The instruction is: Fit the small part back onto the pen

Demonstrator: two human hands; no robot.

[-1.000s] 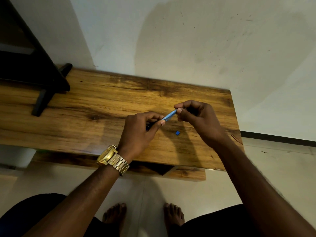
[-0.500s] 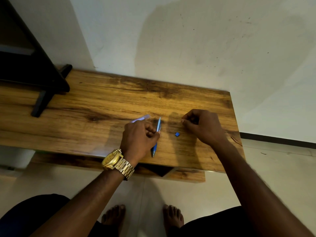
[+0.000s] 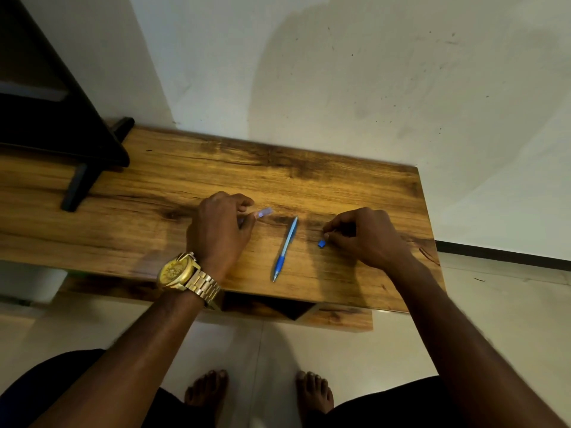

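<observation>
Seen from the head camera: a blue pen (image 3: pixel 285 248) lying loose on the wooden table (image 3: pixel 154 193), tip toward the near edge, touched by neither hand, set between them as if to free the fingers. To its left, left hand (image 3: pixel 221 230) with a gold watch (image 3: pixel 182 271) at the wrist, fingers curled and pinching a pale translucent piece (image 3: pixel 265 212), perhaps a pen part, its free end poking out rightward just above the wood. To the right, right hand (image 3: pixel 367 234) knuckles up, fingertips bunched and lowered just beside a small blue piece (image 3: pixel 322 243) resting on the wood; something small and pale possibly pinched there, too tiny to tell. Farther left, a black stand (image 3: pixel 80 180) planted on the tabletop. Below, bare feet on pale floor tiles.
</observation>
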